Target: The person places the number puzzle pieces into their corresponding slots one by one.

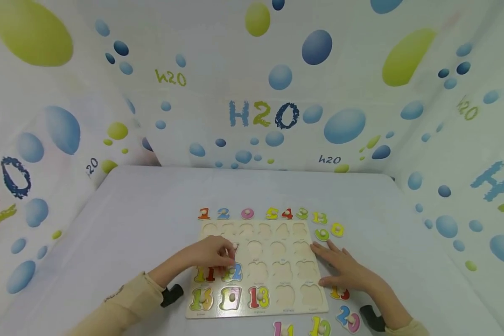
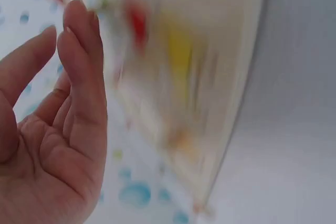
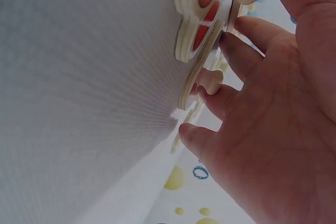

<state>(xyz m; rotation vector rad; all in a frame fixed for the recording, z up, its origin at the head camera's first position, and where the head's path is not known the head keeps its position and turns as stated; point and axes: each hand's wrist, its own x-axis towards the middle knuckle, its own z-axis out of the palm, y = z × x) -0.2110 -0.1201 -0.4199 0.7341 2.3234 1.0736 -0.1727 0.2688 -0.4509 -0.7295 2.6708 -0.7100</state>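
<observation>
A wooden number puzzle board (image 1: 231, 312) lies on the white table, with several number pieces set into its recesses. My left hand (image 1: 214, 254) is over the board's left part, between the 7 piece (image 1: 236, 246) and the 12 piece (image 1: 238, 270). In the left wrist view, nothing shows between its thumb and bent fingers (image 2: 79, 77); the board behind is blurred. My right hand (image 1: 346, 270) lies with spread fingers at the board's right edge. Knobbed wooden pieces are close to its fingers (image 3: 244, 56) in the right wrist view; contact is hard to tell.
Loose number pieces line the far edge, from the red 1 (image 1: 204, 213) to the yellow-green 13 (image 1: 319, 217). A green piece (image 1: 322, 234) and a yellow piece (image 1: 337, 229) lie right of the board. Nearer me are the 20 (image 1: 343, 313), 14 (image 1: 277, 328) and 19 (image 1: 316, 324).
</observation>
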